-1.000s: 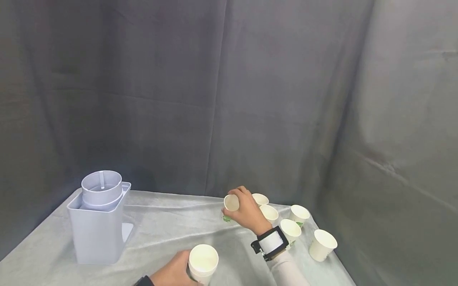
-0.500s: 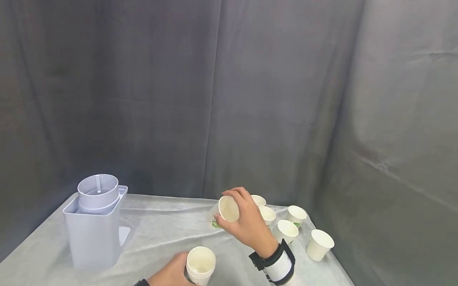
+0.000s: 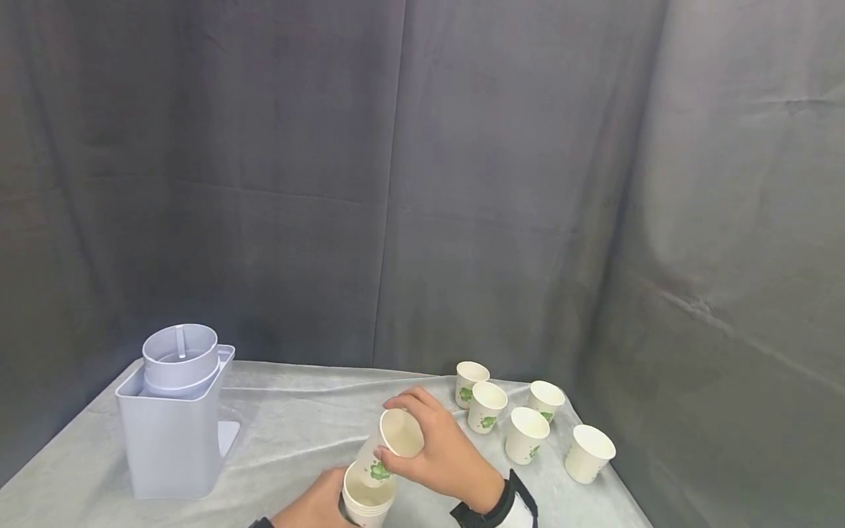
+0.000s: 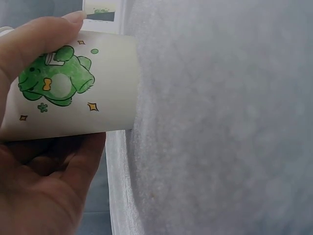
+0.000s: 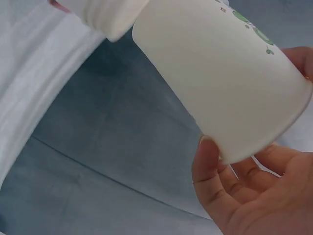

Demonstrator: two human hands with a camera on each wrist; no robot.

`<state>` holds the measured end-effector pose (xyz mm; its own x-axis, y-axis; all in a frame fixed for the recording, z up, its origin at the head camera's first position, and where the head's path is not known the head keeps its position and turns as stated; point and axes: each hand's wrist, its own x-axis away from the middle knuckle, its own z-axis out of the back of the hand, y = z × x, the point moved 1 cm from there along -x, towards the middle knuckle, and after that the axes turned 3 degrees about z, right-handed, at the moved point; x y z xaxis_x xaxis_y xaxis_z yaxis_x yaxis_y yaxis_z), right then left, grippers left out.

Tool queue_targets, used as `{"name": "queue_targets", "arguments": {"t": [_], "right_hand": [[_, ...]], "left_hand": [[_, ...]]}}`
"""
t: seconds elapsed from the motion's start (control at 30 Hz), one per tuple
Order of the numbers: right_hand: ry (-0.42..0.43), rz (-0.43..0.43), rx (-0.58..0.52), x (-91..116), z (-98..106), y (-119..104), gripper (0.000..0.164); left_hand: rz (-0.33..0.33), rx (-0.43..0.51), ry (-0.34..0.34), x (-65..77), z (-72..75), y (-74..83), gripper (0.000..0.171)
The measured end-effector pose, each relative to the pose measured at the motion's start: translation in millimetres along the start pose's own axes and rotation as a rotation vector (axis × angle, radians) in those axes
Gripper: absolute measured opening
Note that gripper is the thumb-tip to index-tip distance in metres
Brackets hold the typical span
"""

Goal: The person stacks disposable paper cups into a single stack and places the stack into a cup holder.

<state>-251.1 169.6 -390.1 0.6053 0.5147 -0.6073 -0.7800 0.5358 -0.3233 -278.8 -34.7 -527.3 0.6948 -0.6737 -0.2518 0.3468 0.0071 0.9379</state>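
Note:
At the front of the table, my left hand (image 3: 317,502) grips a small stack of white paper cups (image 3: 368,507), open end up. In the left wrist view its thumb and fingers go round a cup (image 4: 115,83) printed with a green cartoon animal. My right hand (image 3: 445,460) pinches one more paper cup (image 3: 378,458) near its rim. That cup is tilted, its bottom end at the mouth of the stack. In the right wrist view the tilted cup (image 5: 220,83) comes close to the stacked rims (image 5: 110,17); whether they touch I cannot tell.
Several upright paper cups stand on the right of the grey cloth-covered table (image 3: 290,411), among them a back one (image 3: 472,381) and a far right one (image 3: 587,455). A pale lilac bin-like container (image 3: 168,447) with a round cup-shaped part (image 3: 180,359) stands left. Grey curtains (image 3: 264,183) enclose the table.
My right hand has carried its cup from the back cups forward and left to the stack, tilting it on the way. My left hand has stayed round the stack, almost in place.

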Motion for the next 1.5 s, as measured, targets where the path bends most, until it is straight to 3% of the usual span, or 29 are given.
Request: {"name": "queue_targets", "arguments": {"t": [0.33, 1.07, 1.5], "right_hand": [[-0.062, 0.057, 0.037, 9.1, -23.7, 5.6, 0.047], [-0.115, 0.06, 0.128, 14.6, -41.5, 4.5, 0.051], [-0.089, 0.189, 0.288, 17.8, -51.2, 5.5, 0.048]], "left_hand": [[-0.051, -0.08, 0.026, 0.5, -0.1, 0.0, 0.05], [-0.02, -0.062, -0.002, 0.6, -0.7, -0.1, 0.047], [-0.059, -0.026, -0.026, 0.7, -1.7, 1.8, 0.046]]}}
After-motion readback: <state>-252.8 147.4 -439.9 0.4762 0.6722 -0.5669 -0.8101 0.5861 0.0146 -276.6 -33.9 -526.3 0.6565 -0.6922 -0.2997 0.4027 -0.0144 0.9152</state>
